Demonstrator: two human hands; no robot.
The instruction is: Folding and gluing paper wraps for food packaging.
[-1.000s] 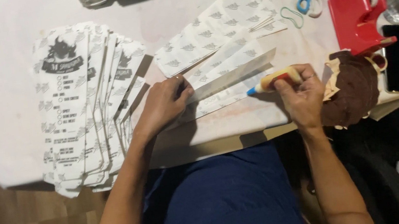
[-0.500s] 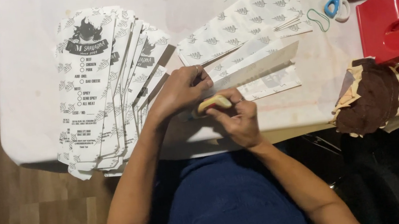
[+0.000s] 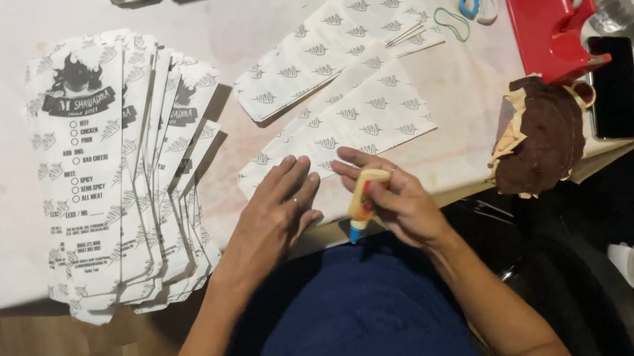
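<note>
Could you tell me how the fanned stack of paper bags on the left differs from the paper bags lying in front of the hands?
The fanned stack holds many overlapped bags running lengthwise up the table; the loose bags are few and lie slanted. The stack shows a dark flame emblem and printed lists; the loose bags show only small leaf marks. The left hand rests on the loose bags, not the stack, while the right hand holds a yellow glue bottle. Both are white paper.

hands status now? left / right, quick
Left hand: open, flat, palm down on the printed paper bag.
Right hand: closed around the yellow glue bottle, blue tip pointing toward the table edge.
</note>
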